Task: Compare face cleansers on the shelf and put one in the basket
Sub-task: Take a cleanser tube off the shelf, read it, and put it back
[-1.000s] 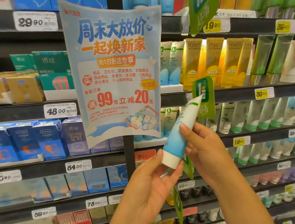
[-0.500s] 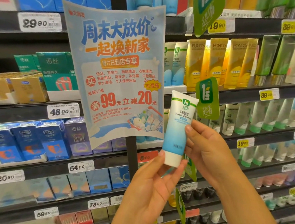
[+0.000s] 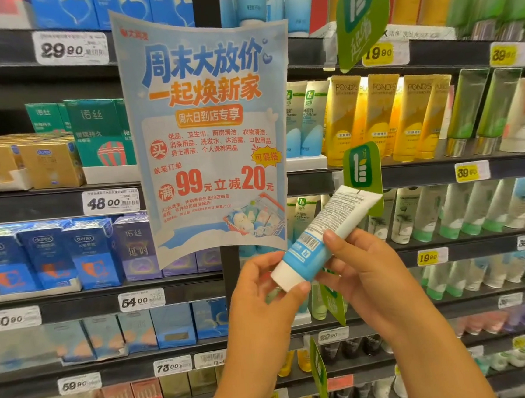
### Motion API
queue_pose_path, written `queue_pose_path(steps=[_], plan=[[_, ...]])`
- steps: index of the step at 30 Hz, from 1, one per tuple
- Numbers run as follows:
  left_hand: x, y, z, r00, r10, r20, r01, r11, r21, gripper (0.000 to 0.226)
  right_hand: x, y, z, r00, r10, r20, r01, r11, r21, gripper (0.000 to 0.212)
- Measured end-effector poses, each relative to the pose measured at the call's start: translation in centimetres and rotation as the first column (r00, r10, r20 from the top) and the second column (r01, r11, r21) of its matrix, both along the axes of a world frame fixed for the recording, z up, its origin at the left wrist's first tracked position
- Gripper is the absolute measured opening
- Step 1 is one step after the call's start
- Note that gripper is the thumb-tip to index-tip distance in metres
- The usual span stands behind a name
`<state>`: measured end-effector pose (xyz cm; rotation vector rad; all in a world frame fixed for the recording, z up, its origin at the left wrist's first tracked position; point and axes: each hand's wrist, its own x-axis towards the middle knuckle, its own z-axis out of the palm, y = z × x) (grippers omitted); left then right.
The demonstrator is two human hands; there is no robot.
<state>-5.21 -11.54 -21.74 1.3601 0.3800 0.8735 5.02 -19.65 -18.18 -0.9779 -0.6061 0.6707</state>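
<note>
Since a moment ago I've turned the tube (image 3: 320,239) back-side up; it slants cap-down-left, left hand (image 3: 263,297) pinching the cap, right hand (image 3: 361,272) gripping its middle.

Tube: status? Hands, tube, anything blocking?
Left hand pinches tube at cap end; right hand grips its middle. Tube tilted, barcode side to camera. Poster hangs beside, not blocking. No basket in view.

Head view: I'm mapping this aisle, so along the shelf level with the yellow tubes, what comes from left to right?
Gold boxes → teal boxes → hanging sale poster → white-and-blue tubes → yellow Pond's tubes → green tubes.
</note>
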Motion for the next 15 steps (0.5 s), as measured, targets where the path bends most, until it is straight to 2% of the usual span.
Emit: queue_pose_path(steps=[10, 13, 15], plan=[[0.0, -1.2, 0.4, 0.998, 0.022, -0.061, -0.018, 0.998, 0.067, 0.039, 0.1, -1.1, 0.0, 0.995, 0.011, -0.103, -0.006, 0.999, 0.049, 0.044], [-0.1, -1.3, 0.5, 0.999, -0.021, -0.042, 0.019, 0.999, -0.038, 0.037, 0.1, -1.5, 0.2, 0.997, 0.021, -0.071, -0.017, 0.999, 0.051, 0.044], [-0.2, -1.4, 0.7, 0.995, -0.099, 0.016, 0.101, 0.974, -0.201, 0.035, 0.2, -1.7, 0.3, 0.997, 0.038, -0.07, -0.034, 0.997, 0.067, 0.042]])
